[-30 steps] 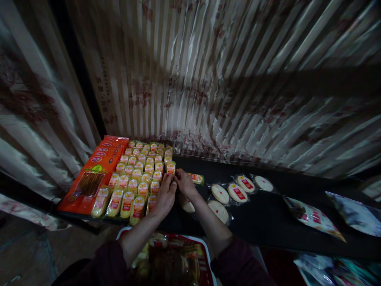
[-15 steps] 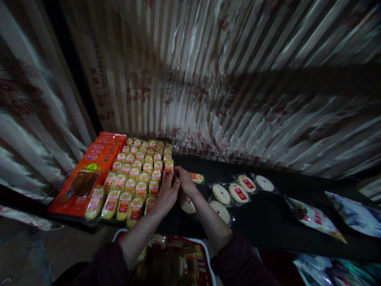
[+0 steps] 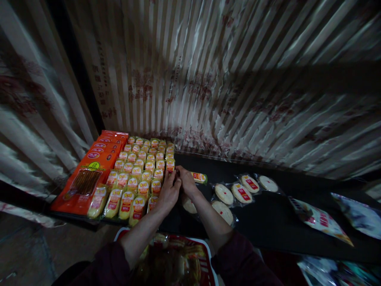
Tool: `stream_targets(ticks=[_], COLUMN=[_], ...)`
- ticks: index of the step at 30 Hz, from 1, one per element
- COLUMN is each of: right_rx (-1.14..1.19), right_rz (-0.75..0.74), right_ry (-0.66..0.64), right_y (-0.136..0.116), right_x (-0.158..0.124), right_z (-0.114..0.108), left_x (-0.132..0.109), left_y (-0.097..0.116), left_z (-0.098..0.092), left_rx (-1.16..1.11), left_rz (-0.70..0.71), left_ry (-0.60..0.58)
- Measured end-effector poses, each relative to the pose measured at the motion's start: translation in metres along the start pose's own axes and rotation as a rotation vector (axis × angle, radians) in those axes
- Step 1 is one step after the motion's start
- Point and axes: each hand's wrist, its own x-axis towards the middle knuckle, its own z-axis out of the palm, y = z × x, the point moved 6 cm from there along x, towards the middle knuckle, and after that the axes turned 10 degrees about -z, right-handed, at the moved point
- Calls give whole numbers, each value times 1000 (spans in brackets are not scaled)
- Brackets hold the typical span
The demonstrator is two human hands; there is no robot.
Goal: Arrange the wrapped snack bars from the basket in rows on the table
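My left hand [image 3: 168, 191] and my right hand [image 3: 186, 181] meet at the right edge of a block of small yellow snack packets [image 3: 135, 174] laid in rows on a dark shelf [image 3: 268, 222]. The fingers of both hands are curled and pressed together over a packet at that edge; what they pinch is hidden by the hands. One loose yellow packet [image 3: 199, 177] lies just right of my right hand. A round pale cake in clear wrap [image 3: 189, 205] lies under my right wrist.
Orange flat packs [image 3: 89, 174] are stacked left of the yellow rows. Several wrapped round cakes [image 3: 241, 192] lie to the right, then larger printed bags [image 3: 320, 219]. A striped curtain [image 3: 208, 79] hangs behind the shelf. A red-rimmed bag of goods [image 3: 175, 262] sits below my arms.
Both hands stay together at the same spot by the packet rows, with only slight finger movement. The view has shifted a little.
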Motion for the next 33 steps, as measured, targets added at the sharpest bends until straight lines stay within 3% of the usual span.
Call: stream_targets(ticks=[8, 14, 33], right_rx=[-31, -113, -149], right_rz=[-7, -1, -10], right_ry=[103, -6, -10], right_y=[-5, -9, -12], right_x=[-1, 1, 3], right_z=[0, 4, 0], left_x=[1, -2, -4], left_y=[2, 8, 10], left_z=[-1, -2, 1], left_rx=[60, 114, 53], left_rz=[-16, -26, -16], left_ry=[2, -17, -19])
